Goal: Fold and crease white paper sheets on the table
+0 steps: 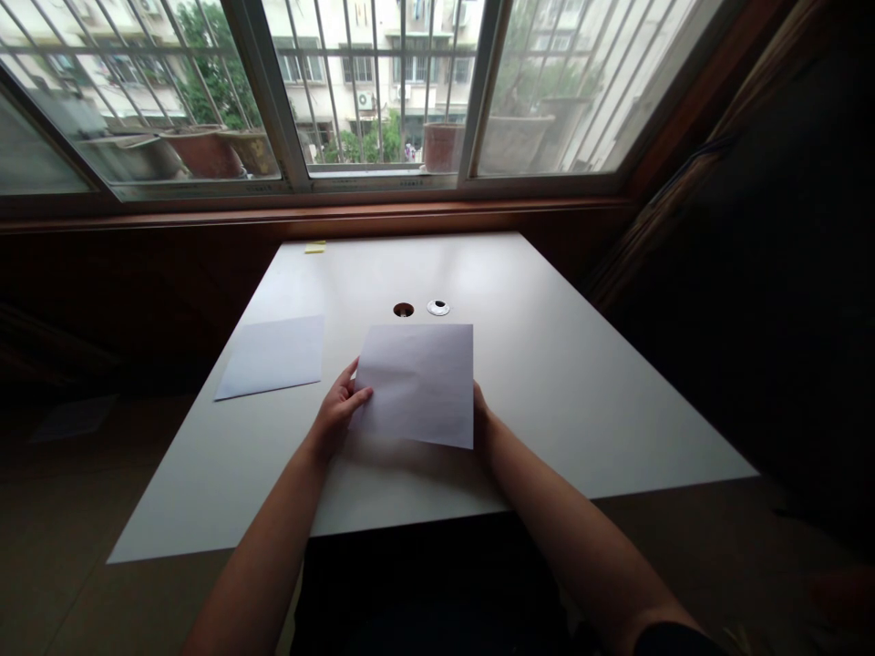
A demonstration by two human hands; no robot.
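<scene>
A white sheet of paper [416, 383] is held up over the near middle of the table, tilted towards me. My left hand [338, 401] pinches its left edge, thumb on the face and fingers behind. At the right edge is my right hand [481, 415]; most of its fingers are hidden behind the sheet, but it appears to grip that side. To the left, a stack of white paper [273, 357] lies flat on the tabletop.
The white table [581, 401] stands below a barred window [383, 91]. Near its middle are a round cable hole [403, 310] and a round cover [438, 308]. Yellow tape [315, 247] sticks at the far left corner. A pale sheet [74, 419] lies on the floor at left.
</scene>
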